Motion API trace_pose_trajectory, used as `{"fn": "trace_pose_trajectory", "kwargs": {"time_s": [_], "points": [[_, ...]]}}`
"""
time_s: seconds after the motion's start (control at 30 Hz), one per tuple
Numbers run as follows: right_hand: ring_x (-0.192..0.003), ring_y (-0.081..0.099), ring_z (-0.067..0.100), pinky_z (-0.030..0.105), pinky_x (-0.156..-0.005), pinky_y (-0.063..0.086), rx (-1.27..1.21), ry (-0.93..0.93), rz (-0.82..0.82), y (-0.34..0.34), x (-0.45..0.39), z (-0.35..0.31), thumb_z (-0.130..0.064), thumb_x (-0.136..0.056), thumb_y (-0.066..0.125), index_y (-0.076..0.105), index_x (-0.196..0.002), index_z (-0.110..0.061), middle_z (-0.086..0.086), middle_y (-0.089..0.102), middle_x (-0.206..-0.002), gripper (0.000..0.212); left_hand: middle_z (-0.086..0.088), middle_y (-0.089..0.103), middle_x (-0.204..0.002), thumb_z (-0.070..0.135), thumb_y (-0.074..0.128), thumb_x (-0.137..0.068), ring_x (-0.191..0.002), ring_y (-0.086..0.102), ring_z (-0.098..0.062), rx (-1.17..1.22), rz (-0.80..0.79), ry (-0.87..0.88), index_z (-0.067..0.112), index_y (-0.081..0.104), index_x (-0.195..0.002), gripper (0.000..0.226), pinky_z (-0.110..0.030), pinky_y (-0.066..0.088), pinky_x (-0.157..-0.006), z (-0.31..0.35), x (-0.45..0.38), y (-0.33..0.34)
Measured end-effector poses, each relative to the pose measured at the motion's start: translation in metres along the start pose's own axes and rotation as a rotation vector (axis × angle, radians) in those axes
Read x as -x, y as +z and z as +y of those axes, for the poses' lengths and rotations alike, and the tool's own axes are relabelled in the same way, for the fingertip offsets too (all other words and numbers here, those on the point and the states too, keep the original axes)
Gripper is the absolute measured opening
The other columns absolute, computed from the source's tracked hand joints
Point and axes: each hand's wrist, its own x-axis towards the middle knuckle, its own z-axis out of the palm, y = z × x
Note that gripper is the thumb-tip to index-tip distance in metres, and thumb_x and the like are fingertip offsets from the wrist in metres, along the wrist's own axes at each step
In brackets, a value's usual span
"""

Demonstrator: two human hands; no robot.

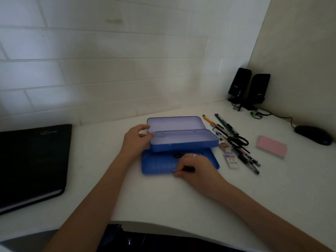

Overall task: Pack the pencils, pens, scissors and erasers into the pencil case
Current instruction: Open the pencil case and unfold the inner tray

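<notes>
Both bare forearms reach forward
The left hand (135, 138) has its fingers curled forward, thumb out; the right hand (194, 165) pinches something small and dark

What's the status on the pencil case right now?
Left hand holds the open blue pencil case. Right hand pinches a small dark item at its front. Pens and scissors wait unpacked beside it.

Pencil case (181, 140) at centre of desk (163, 200); pens, pencils and scissors (238, 140) just right of it; notepad (271, 146) further right; speakers (249, 87) behind; folder (32, 160) far left.
</notes>
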Motion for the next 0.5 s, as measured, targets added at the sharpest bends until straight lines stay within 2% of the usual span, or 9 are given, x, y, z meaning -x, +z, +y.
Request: {"fn": "trace_pose_trajectory", "kwargs": {"time_s": [0.1,0.2,0.3,0.37,0.43,0.5], "points": [[-0.083,0.059,0.005,0.008,-0.074,0.044,0.019,0.038,0.037,0.001,-0.013,0.004,-0.020,-0.079,0.073,0.067,-0.072,-0.026,-0.013,0.062,-0.081,0.011,-0.003,0.068,-0.108,0.031,0.067,-0.083,-0.092,0.065,-0.012,0.026,-0.062,-0.013,0.023,0.065,-0.112,0.031,-0.015,0.047,-0.073,0.001,0.001,0.000],[-0.081,0.059,0.005,0.011,-0.074,0.047,0.024,0.039,0.059,0.002,-0.015,0.007,-0.021,-0.078,0.073,0.064,-0.070,-0.030,-0.012,0.062,-0.080,0.015,0.000,0.063,-0.117,0.037,0.070,-0.079,-0.105,0.060,-0.013,0.054,-0.206,-0.006,0.027,0.060,-0.118,0.041,-0.017,0.044,-0.082,0.005,0.004,0.001],[-0.080,0.060,0.008,0.014,-0.074,0.048,0.021,0.037,0.077,0.002,-0.012,0.009,-0.020,-0.078,0.074,0.067,-0.071,-0.029,-0.008,0.065,-0.081,0.013,0.002,0.051,-0.135,0.034,0.073,-0.076,-0.122,0.049,-0.012,-0.110,-0.261,0.115,0.029,0.060,-0.119,0.044,-0.019,0.038,-0.096,0.005,0.007,0.009],[-0.080,0.060,0.006,0.012,-0.073,0.046,0.034,0.032,0.076,0.002,-0.010,0.010,-0.022,-0.078,0.074,0.069,-0.072,-0.026,-0.009,0.066,-0.082,0.008,0.001,0.045,-0.141,0.027,0.069,-0.082,-0.129,0.043,-0.012,-0.177,-0.235,0.193,0.022,0.065,-0.114,0.033,-0.008,0.032,-0.095,0.006,0.006,0.013],[-0.079,0.060,0.004,0.009,-0.072,0.045,0.054,0.023,0.066,0.003,-0.007,0.010,-0.024,-0.079,0.072,0.070,-0.074,-0.026,-0.012,0.064,-0.082,0.006,0.005,0.047,-0.135,0.022,0.063,-0.087,-0.124,0.043,-0.007,-0.184,-0.196,0.210,0.015,0.070,-0.107,0.022,0.000,0.029,-0.086,0.007,0.003,0.015],[-0.080,0.059,0.004,0.010,-0.073,0.045,0.068,0.023,0.056,0.003,-0.004,0.010,-0.026,-0.080,0.071,0.071,-0.078,-0.025,-0.013,0.063,-0.083,0.003,0.014,0.050,-0.119,0.018,0.064,-0.086,-0.110,0.047,0.000,-0.107,-0.143,0.159,0.012,0.071,-0.094,0.012,-0.006,0.032,-0.085,0.008,0.000,0.016]]}}
